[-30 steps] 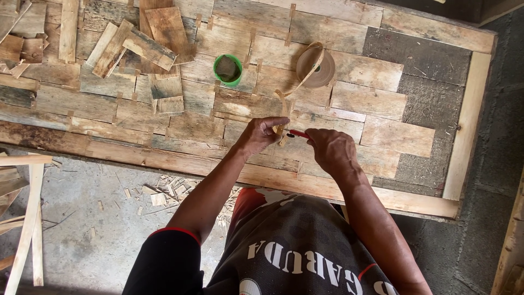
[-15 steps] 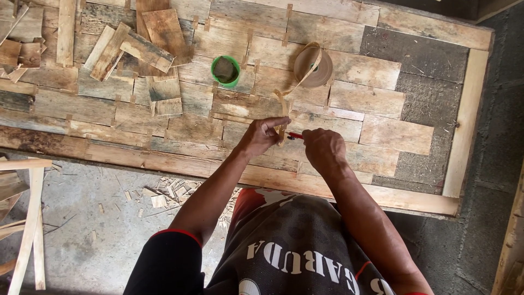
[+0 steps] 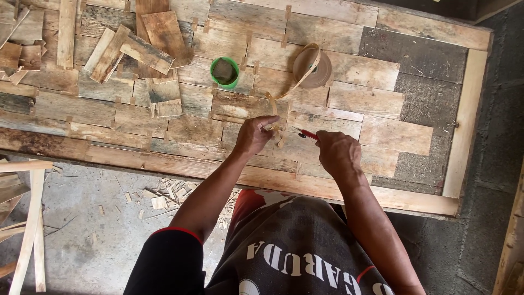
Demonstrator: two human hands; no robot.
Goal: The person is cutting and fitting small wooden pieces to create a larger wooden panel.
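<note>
Tape strip point(image 3: 279, 104): thin tan band running from the roll down to the left hand, slack and slightly curved; its lower end lies pinched at the fingertips, over the middle of the panel.
Tape roll point(image 3: 312, 68): tan, lying flat on the boards, up and to the right of both hands, well apart from them.
Left hand point(image 3: 255, 135): fingers curled and closed on the lower end of the strip, pressing it to the wood.
Right hand point(image 3: 338, 154): fist closed around a red-handled tool point(image 3: 307, 134); only the red end and a dark tip show, pointing toward the strip. Kind of tool cannot be told.
Hands: near each other, not touching; tool tip just beside the strip's end.
Panel point(image 3: 398, 136): patchwork of weathered wood pieces, pale frame board along the right edge.
Green cup point(image 3: 225, 72): round, standing on the boards, left of the roll.
Loose offcuts point(image 3: 150, 46): stacked at angles, upper left of the panel.
Floor point(image 3: 98, 218): grey concrete with wood chips below the panel edge.
</note>
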